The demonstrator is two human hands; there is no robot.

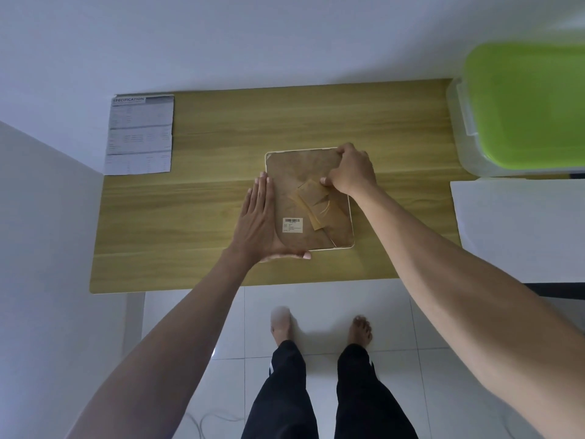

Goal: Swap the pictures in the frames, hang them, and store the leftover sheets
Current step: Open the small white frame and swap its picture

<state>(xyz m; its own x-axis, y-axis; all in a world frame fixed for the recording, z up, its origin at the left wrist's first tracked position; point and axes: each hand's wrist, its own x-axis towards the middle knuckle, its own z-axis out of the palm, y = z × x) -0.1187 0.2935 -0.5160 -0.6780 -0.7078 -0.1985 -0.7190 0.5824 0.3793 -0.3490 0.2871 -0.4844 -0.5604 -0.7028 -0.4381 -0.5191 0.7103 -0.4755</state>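
- The picture frame (308,198) lies face down near the middle of your wooden table (221,128), its brown backing board turned up and a thin pale rim showing around the edge.
- A white barcode label (292,224) sits on the lower part of the backing, and a brown fold-out stand flap (311,198) lies askew across the centre, just beside the label.
- Your left hand (258,223) rests flat along the frame's left edge — fingers straight and pressed together, thumb stretched out along the near edge, so the hand braces the lower left corner without closing on anything.
- Your right hand (349,171) is curled over the frame's far right corner; its thumb and fingertips meet at the top of the stand flap, though you cannot tell for sure whether they pinch the flap or only press on it.
- A printed sheet headed "SPECIFICATION" (141,134) lies flat at the table's far left corner, well apart from the frame.
- At the right stands a clear storage box with a green lid (525,106), closed, partly over the table's far right edge.
- Nearer to you on that side is a white surface (519,229), touching the table's right edge.
- Below the table's near edge you see your bare feet on white floor tiles (326,331) — and dark trousers.
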